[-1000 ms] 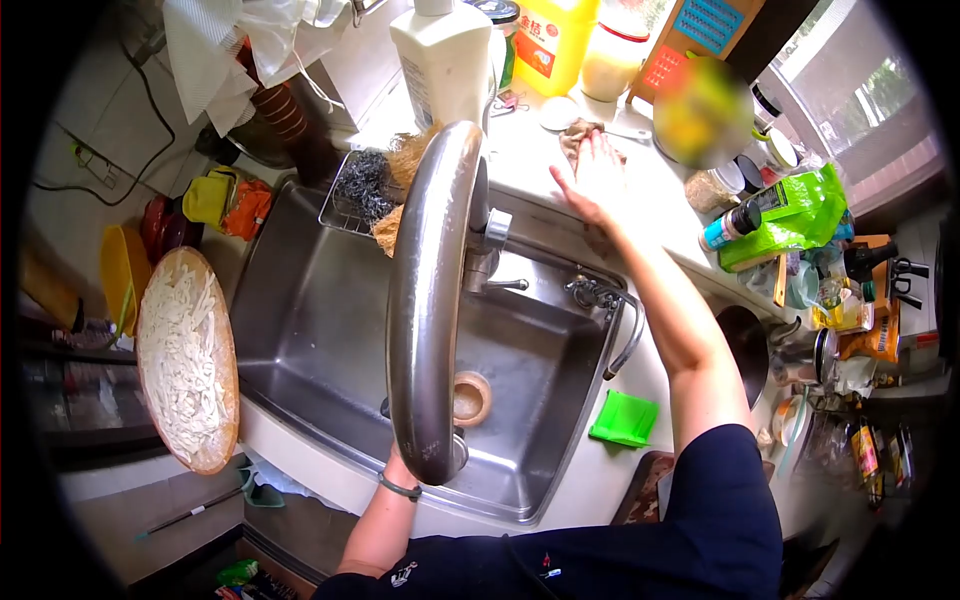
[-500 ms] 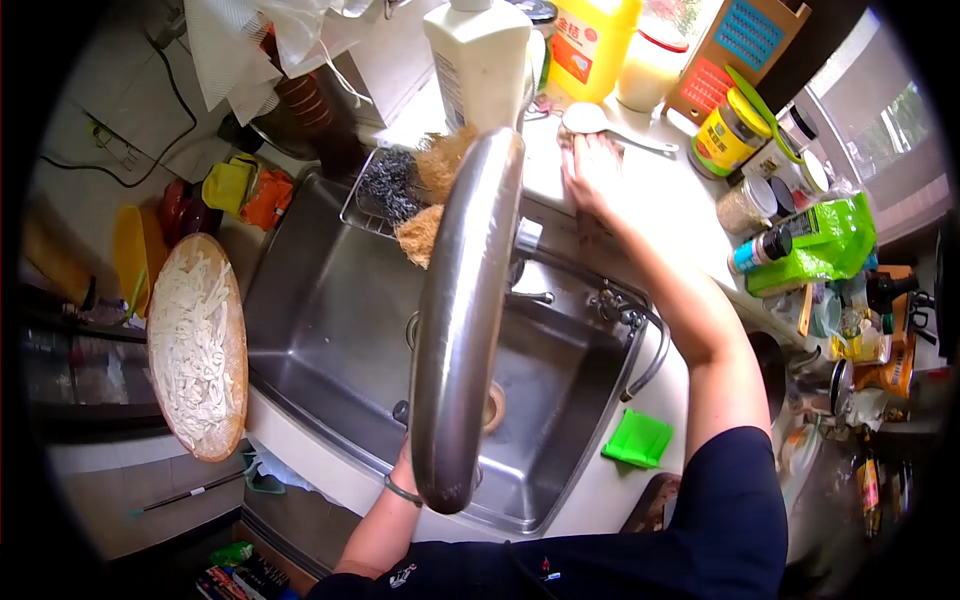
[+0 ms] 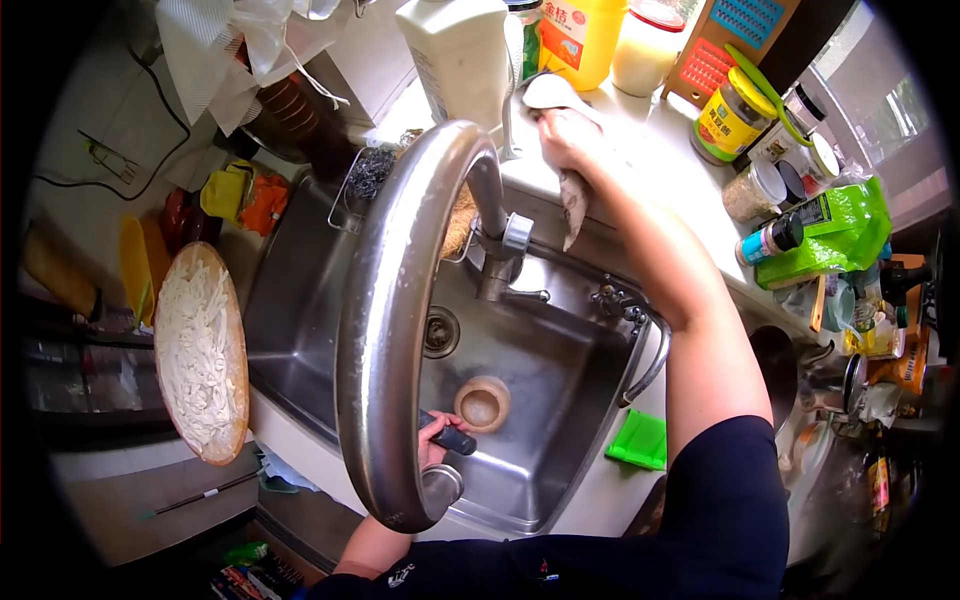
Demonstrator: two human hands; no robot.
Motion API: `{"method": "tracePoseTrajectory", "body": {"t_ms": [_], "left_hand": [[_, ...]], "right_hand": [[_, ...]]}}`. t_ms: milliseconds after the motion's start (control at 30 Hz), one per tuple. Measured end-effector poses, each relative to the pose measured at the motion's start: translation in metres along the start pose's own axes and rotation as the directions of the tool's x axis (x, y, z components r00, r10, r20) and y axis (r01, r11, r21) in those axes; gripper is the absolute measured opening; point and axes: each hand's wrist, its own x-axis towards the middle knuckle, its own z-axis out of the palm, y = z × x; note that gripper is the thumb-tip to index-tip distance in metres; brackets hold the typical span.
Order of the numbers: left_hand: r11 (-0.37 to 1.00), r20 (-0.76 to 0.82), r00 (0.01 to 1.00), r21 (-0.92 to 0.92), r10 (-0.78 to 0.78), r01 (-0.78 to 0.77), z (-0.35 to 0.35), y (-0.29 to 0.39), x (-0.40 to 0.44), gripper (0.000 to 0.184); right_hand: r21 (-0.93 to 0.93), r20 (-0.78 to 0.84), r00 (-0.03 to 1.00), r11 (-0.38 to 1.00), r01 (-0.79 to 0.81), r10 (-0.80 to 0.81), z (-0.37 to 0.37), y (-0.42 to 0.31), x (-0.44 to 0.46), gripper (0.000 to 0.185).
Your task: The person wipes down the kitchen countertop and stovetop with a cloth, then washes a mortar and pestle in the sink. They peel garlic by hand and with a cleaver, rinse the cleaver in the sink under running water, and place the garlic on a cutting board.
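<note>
My left hand (image 3: 433, 443) is closed on a dark-handled tool (image 3: 457, 441) low in the sink, partly behind the big curved faucet (image 3: 385, 330). Just beyond it a small round wooden bowl (image 3: 482, 404) sits on the sink floor. On the back counter, my right hand (image 3: 565, 138) is closed, with a greyish-brown cloth (image 3: 574, 208) hanging from it over the sink's back edge. A white spoon (image 3: 556, 93) lies right at its fingers; whether they also touch the spoon is unclear.
Left of the sink (image 3: 560, 400) lies a long board (image 3: 201, 350) covered with white strips. A large white bottle (image 3: 458, 65), a yellow jug (image 3: 582, 45) and jars (image 3: 735, 115) line the back. A green holder (image 3: 638, 440) stands at the right.
My right hand has moved left toward the white bottle, and the cloth now dangles from it. The view has shifted, and my left hand with the dark handle shows from behind the faucet.
</note>
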Motion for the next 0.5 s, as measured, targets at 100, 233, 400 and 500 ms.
{"method": "tracePoseTrajectory", "body": {"t_ms": [100, 233, 400, 500], "left_hand": [[1.0, 0.006, 1.0, -0.016, -0.019, 0.019, 0.008, 0.003, -0.004, 0.011], [0.995, 0.04, 0.998, -0.085, -0.052, 0.055, 0.012, 0.011, -0.008, 0.011], [0.99, 0.045, 0.998, -0.132, -0.039, 0.044, 0.017, 0.016, -0.012, 0.011], [0.989, 0.053, 0.999, -0.145, 0.014, -0.006, 0.002, 0.006, -0.005, 0.009]], "right_hand": [[-0.085, 0.003, 0.999, 0.996, -0.034, 0.034, -0.003, 0.02, 0.003, 0.037], [-0.055, -0.076, 0.996, 0.998, 0.034, -0.038, -0.011, 0.039, -0.012, 0.032], [-0.096, -0.015, 0.999, 0.995, 0.038, -0.039, -0.029, 0.078, -0.043, 0.033], [-0.172, -0.141, 0.986, 0.978, -0.114, 0.09, -0.031, 0.091, -0.048, 0.034]]}}
